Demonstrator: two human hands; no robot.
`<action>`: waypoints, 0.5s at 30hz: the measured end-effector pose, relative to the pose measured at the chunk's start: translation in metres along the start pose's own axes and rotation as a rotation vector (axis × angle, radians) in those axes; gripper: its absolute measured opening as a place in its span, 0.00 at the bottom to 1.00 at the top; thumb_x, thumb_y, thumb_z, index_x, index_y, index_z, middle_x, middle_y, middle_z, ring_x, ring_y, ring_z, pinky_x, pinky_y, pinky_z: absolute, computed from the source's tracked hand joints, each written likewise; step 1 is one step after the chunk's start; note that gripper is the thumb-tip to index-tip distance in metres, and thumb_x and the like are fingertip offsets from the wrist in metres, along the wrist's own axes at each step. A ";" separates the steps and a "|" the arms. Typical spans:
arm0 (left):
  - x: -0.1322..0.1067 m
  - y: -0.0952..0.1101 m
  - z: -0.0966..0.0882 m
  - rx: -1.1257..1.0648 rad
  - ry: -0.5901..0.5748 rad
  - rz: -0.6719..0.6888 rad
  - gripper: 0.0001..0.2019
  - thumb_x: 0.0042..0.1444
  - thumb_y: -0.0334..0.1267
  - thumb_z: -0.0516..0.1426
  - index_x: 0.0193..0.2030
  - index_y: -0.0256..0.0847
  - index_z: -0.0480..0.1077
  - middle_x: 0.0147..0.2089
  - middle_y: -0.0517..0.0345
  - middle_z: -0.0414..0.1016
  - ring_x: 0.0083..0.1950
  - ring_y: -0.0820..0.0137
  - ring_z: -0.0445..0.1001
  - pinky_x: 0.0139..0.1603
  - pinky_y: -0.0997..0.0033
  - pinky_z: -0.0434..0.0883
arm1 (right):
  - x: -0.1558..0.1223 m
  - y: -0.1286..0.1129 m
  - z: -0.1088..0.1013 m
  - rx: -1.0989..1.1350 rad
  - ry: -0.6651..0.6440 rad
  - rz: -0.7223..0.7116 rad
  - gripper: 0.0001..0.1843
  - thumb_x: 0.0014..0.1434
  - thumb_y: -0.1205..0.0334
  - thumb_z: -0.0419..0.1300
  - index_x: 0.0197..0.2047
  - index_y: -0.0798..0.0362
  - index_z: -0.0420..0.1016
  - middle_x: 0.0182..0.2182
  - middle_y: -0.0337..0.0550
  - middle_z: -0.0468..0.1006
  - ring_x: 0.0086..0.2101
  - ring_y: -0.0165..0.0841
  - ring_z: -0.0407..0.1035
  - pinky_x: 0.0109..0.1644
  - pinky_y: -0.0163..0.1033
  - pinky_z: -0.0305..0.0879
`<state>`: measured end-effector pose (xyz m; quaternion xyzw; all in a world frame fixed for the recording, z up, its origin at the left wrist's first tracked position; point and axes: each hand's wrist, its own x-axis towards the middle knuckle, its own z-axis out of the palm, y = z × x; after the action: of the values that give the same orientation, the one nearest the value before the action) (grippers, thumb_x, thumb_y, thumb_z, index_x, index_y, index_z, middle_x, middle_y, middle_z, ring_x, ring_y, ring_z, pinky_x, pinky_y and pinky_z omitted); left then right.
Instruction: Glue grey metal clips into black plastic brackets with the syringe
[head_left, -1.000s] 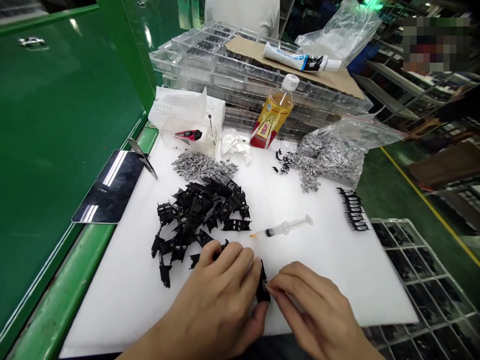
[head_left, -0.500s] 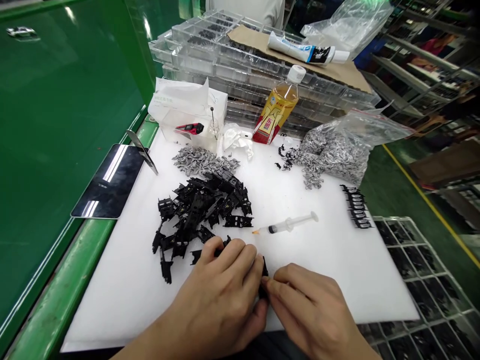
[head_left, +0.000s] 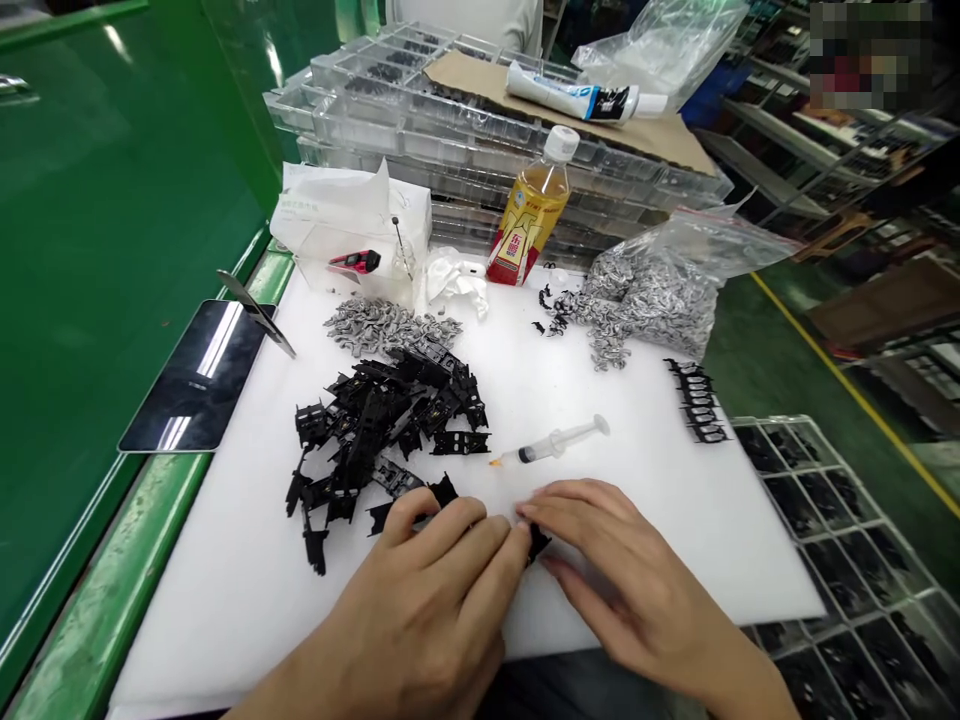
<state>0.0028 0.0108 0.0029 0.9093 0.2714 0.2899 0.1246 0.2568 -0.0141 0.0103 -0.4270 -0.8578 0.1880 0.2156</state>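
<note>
Matt plastic parts (head_left: pixel 371 425), smooth translucent plastic syringe (head_left: pixel 551 441)

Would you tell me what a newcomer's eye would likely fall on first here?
Probably the jumbled pile of black plastic parts, left of centre on the white board, beyond the left hand. The yellow-and-red drink bottle stands out in front of the stacked clear trays, as does the orange-tipped syringe lying right of the pile.

Even, cool light, apparently from overhead strip lamps, leaves the white counter (head_left: pixel 637 440) bright with only soft shadows, while hard streaks glare off the dark glossy slab (head_left: pixel 196 385) and green panel (head_left: pixel 127 150). The wide lens tilts the dim, soft-focused shelves (head_left: pixel 776 130); a pixelated block (head_left: pixel 870 55) masks the upper right.
</note>
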 end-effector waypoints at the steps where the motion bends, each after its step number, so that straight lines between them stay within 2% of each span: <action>1: -0.001 0.000 0.001 0.003 0.013 -0.022 0.14 0.69 0.31 0.55 0.58 0.31 0.75 0.50 0.49 0.82 0.52 0.58 0.75 0.54 0.51 0.60 | 0.001 0.000 0.001 -0.008 0.008 -0.012 0.25 0.70 0.73 0.60 0.68 0.54 0.69 0.57 0.47 0.81 0.60 0.36 0.70 0.68 0.46 0.69; 4: -0.004 0.000 0.003 0.022 0.021 -0.039 0.08 0.70 0.29 0.57 0.51 0.35 0.77 0.46 0.53 0.82 0.51 0.61 0.77 0.53 0.53 0.61 | 0.001 0.000 0.000 -0.069 0.058 -0.062 0.20 0.70 0.73 0.62 0.64 0.56 0.73 0.52 0.47 0.84 0.55 0.36 0.74 0.62 0.44 0.74; 9: -0.007 -0.003 0.004 0.005 0.010 -0.009 0.09 0.72 0.27 0.55 0.52 0.34 0.77 0.48 0.52 0.82 0.51 0.61 0.76 0.54 0.53 0.62 | 0.000 -0.005 -0.001 -0.227 0.064 -0.125 0.18 0.73 0.71 0.58 0.63 0.56 0.77 0.53 0.48 0.85 0.55 0.38 0.76 0.59 0.46 0.76; 15: -0.004 -0.004 0.002 -0.042 -0.003 0.008 0.09 0.70 0.26 0.58 0.53 0.31 0.77 0.48 0.50 0.81 0.49 0.61 0.74 0.51 0.54 0.64 | 0.002 -0.008 -0.002 -0.276 0.070 -0.166 0.17 0.77 0.68 0.53 0.60 0.57 0.80 0.52 0.48 0.85 0.55 0.38 0.75 0.60 0.45 0.72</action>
<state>-0.0008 0.0115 -0.0022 0.9080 0.2612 0.2949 0.1427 0.2510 -0.0167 0.0164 -0.3865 -0.8998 0.0352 0.1994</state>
